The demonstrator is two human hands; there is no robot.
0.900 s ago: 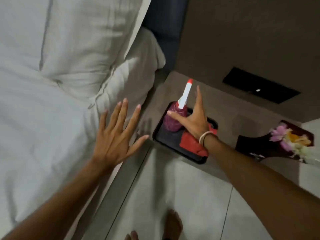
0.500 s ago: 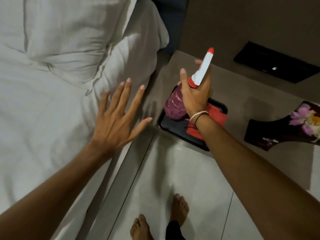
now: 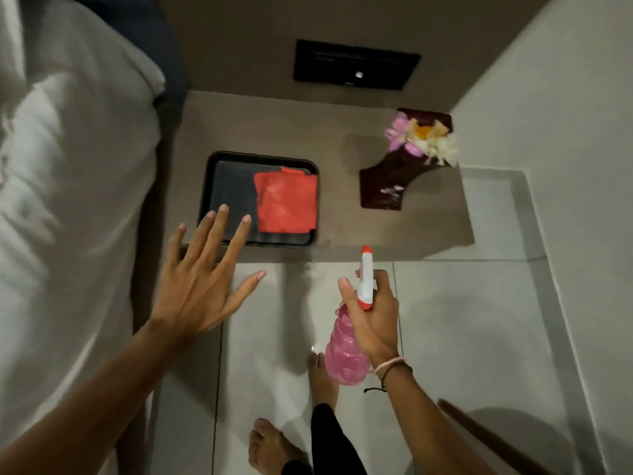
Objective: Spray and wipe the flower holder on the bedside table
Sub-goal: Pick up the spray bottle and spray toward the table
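Note:
My right hand grips a pink spray bottle by its white and red head, held over the floor in front of the bedside table, nozzle pointing at the table. The dark wooden flower holder, with pink, white and yellow flowers at its far end, lies on the table's right side, well beyond the bottle. A folded red cloth lies in a black tray on the table's left. My left hand hovers open, fingers spread, over the tray's near left corner.
A white bed with pillows fills the left. A black wall panel sits behind the table. A white wall closes the right side. My bare feet stand on pale floor tiles. A dark stick lies at the lower right.
My right hand has lifted the spray bottle out of the tray and drawn it back over the floor. The view has swung right, bringing the flower holder towards the middle.

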